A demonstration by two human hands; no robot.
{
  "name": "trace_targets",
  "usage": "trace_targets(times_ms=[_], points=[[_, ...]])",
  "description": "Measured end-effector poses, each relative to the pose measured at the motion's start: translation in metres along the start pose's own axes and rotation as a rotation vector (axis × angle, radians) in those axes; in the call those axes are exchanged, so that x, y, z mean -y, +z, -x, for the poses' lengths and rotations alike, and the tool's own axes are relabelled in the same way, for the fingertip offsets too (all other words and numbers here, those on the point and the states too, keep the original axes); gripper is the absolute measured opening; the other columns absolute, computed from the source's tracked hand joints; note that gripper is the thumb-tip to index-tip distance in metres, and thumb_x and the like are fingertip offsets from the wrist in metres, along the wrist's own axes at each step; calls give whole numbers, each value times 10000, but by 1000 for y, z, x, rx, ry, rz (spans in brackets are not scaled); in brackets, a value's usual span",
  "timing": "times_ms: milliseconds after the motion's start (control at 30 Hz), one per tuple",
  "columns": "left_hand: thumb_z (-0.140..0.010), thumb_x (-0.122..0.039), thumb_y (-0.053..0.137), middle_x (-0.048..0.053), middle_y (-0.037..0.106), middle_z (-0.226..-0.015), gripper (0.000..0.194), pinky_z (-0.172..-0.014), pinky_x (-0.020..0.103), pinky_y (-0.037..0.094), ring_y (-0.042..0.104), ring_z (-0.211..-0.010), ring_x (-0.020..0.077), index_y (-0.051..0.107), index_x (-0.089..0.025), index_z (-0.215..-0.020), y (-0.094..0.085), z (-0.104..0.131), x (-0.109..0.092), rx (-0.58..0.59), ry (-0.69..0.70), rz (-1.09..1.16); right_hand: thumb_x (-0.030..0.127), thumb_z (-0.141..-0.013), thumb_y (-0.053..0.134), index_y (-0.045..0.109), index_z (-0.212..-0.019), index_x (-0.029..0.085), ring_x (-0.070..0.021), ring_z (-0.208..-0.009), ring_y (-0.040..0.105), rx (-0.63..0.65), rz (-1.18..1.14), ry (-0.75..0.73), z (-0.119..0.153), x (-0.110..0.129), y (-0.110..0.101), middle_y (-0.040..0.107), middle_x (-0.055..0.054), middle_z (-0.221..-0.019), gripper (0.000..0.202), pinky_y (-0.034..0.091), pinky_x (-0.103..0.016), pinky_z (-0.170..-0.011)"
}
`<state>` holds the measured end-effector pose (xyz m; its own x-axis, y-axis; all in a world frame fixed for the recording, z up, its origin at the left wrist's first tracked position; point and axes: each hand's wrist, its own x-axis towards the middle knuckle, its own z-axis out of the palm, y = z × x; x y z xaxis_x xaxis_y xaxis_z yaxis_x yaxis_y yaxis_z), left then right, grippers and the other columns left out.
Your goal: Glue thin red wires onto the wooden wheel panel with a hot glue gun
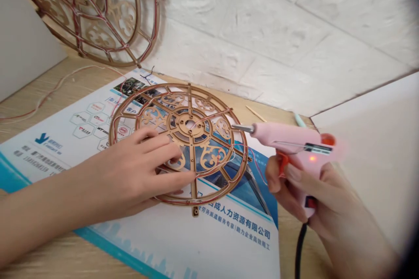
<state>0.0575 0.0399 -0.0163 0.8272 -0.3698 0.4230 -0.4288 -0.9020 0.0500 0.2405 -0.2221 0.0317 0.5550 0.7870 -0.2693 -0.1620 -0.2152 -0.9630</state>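
A round gold openwork frame (193, 152) with red and white wires along its ribs lies above a printed paper sheet (147, 235). My left hand (150, 170) rests over the frame's left side, fingers bent onto it and the thumb hidden beneath. In my right hand (304, 187) is a pink glue gun (294, 139), its orange trigger under my fingers and a small orange light glowing. The gun's metal nozzle points left, close to the frame's right rim; whether they touch is unclear.
A larger gold frame (139, 8) with wires leans on the white wall (235, 22) at the back left. Loose wire (49, 96) trails over the wooden table (78, 74). Behind the gun lie a thin stick (255, 113) and a pale green object (299, 120). A black cord (299, 248) hangs below the gun.
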Motion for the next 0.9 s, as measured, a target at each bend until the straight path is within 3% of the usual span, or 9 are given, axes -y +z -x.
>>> trace_targets(times_ms=[100, 300, 467, 567, 667, 767, 900], points=[[-1039, -145, 390, 51, 671, -1034, 343, -895, 393, 364, 581, -909, 232, 639, -269, -1239, 0, -2, 2, 6, 24, -16, 571, -902, 735, 755, -750, 209, -60, -319, 292, 108, -65, 55, -4, -5, 15, 464, 30, -391, 393, 113, -226, -352], [-1072, -262, 408, 53, 673, -1112, 331, -891, 386, 389, 575, -956, 248, 599, -316, -1337, 0, -2, 7, 40, 27, -48, 551, -900, 729, 773, -755, 186, -86, -345, 399, 128, -155, -26, -10, -2, 30, 543, -1, -429, 395, 213, -220, -358], [-1064, -375, 488, 62, 687, -1134, 292, -886, 383, 388, 572, -994, 262, 580, -240, -1307, 1, 0, 9, 60, 2, -19, 468, -885, 769, 733, -745, 205, -84, -430, 529, 97, -311, -65, -15, 5, 42, 714, -16, -735, 301, 337, -208, -382], [-995, -585, 594, 72, 688, -1153, 488, -896, 382, 392, 572, -1043, 278, 551, -197, -1287, 3, 0, 11, 70, -89, 62, 450, -924, 731, 729, -806, 227, -75, -454, 525, 111, -326, -73, -18, 11, 50, 726, -1, -801, 252, 333, -198, -392], [-913, -684, 660, 73, 685, -1161, 592, -899, 392, 392, 578, -1057, 292, 575, -202, -1246, 3, 0, 13, 75, -113, 78, 469, -941, 704, 713, -741, 195, -73, -439, 436, 127, -270, -111, -20, 19, 59, 655, -8, -668, 340, 272, -208, -399], [-896, -671, 688, 76, 673, -1202, 575, -900, 399, 399, 594, -1063, 296, 600, -224, -1245, 0, -1, 13, 98, -109, 87, 460, -919, 727, 693, -681, 180, -86, -457, 396, 138, -265, -167, -26, 26, 69, 522, 14, -525, 370, 273, -216, -430], [-941, -562, 655, 86, 645, -1255, 455, -854, 386, 428, 625, -997, 268, 634, -244, -1266, -7, -3, 11, 132, -134, 120, 362, -810, 812, 679, -705, 173, -74, -506, 405, 73, -398, -221, -41, 25, 79, 633, -9, -713, 254, 305, -211, -444]])
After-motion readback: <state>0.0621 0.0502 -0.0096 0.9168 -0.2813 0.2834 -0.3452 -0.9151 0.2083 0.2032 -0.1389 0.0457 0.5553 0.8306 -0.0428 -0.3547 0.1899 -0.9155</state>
